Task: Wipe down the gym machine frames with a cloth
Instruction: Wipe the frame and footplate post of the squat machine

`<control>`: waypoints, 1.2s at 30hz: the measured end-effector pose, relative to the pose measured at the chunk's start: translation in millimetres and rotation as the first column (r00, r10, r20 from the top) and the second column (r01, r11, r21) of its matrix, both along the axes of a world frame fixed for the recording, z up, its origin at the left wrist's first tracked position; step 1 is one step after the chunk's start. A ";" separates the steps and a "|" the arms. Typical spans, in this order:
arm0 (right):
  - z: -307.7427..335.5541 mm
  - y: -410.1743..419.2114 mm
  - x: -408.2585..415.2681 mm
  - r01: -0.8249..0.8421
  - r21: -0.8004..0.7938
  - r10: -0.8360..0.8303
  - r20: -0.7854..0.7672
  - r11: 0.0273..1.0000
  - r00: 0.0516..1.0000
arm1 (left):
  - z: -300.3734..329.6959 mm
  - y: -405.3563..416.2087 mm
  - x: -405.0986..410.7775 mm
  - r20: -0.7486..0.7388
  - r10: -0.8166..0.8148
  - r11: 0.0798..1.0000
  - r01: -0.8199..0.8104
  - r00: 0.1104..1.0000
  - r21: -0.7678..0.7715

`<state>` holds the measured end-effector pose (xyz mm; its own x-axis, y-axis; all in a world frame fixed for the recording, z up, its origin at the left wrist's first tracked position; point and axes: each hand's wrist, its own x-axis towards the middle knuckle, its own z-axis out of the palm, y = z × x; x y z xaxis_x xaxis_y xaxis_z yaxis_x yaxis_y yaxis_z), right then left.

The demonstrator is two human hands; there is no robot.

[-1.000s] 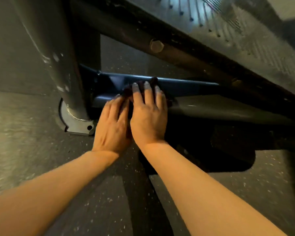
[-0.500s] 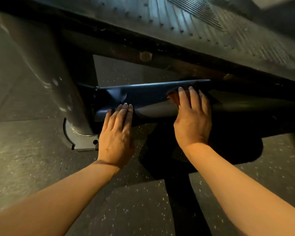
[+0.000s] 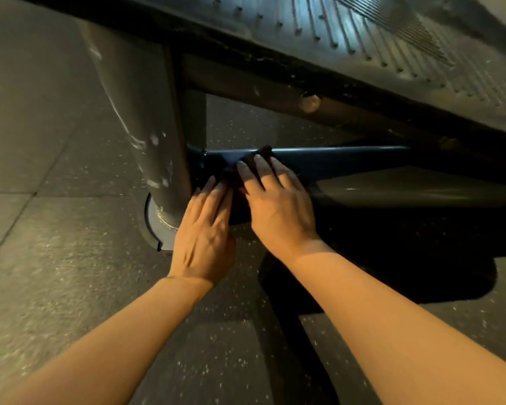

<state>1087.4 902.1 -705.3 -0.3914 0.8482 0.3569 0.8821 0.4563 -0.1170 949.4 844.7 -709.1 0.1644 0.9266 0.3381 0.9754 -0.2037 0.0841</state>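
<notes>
The right hand (image 3: pixel 278 206) has slid back beside the left hand (image 3: pixel 203 232), flat fingers pressing the small dark cloth (image 3: pixel 246 168) on the low blue steel frame bar (image 3: pixel 333 159); it may slip free.

Dim, warm yellowish light falls from above and behind, leaving a deep black shadow under the frame tube (image 3: pixel 421 197). A pale sheen glints off the ribbed plate (image 3: pixel 348 27). Edges smear, perhaps from motion, and lines bow near corners.
</notes>
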 end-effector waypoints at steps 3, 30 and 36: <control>-4.8 -10.5 35.0 0.066 0.016 -0.067 0.017 0.998 0.998 | -8.0 -5.2 12.9 0.000 -0.052 0.999 0.052 0.999 0.018; 14.3 -2.8 -27.7 0.078 -0.177 -0.090 -0.059 0.981 0.994 | -4.0 -16.0 -19.5 -0.012 0.044 0.996 -0.043 0.999 0.080; 22.2 3.5 -67.2 -0.109 -0.250 0.077 -0.134 0.962 0.988 | 1.6 -35.1 -43.2 -0.127 0.061 0.986 -0.040 0.990 0.160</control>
